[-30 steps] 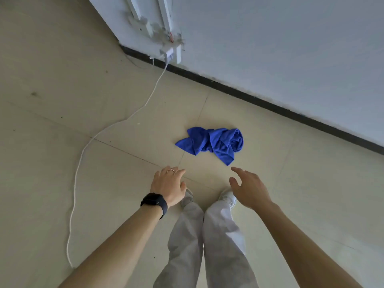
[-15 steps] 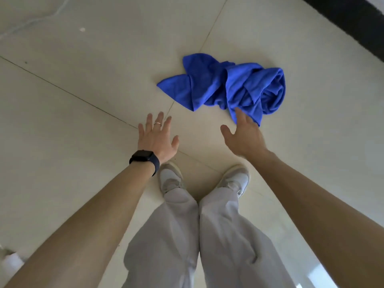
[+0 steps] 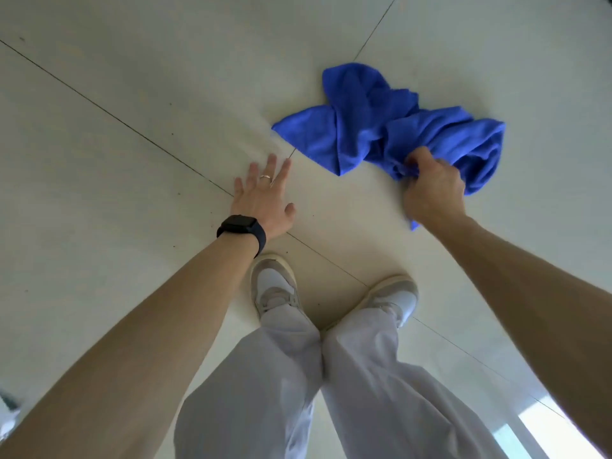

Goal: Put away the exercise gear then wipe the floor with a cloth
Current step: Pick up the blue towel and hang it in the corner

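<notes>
Now, from the head view, we judge the wiping step to be just starting: no exercise gear shows anywhere in the frame, and the blue cloth (image 3: 390, 127) lies crumpled on the pale tiled floor (image 3: 132, 160) ahead of our shoes (image 3: 275, 286), a little to the right. Our right hand (image 3: 430, 190) grips the cloth at its near edge, fingers curled under and bunching a fold against the thumb; most of the cloth spreads out beyond the knuckles, and a small corner pokes out below the wrist. Our left hand (image 3: 261, 197) is flat and wide open, fingers straight and spread, holding nothing. It sits low over a tile joint, well apart from the cloth, and we cannot tell whether the palm bears on the floor or hangs just above it. A dark watch (image 3: 241, 228) is on that wrist and a ring (image 3: 265, 176) on one finger. Next, we think, the cloth wants gathering into a flatter pad under the right palm, so that a sweep drags cloth and not bare knuckles across the tiles.
</notes>
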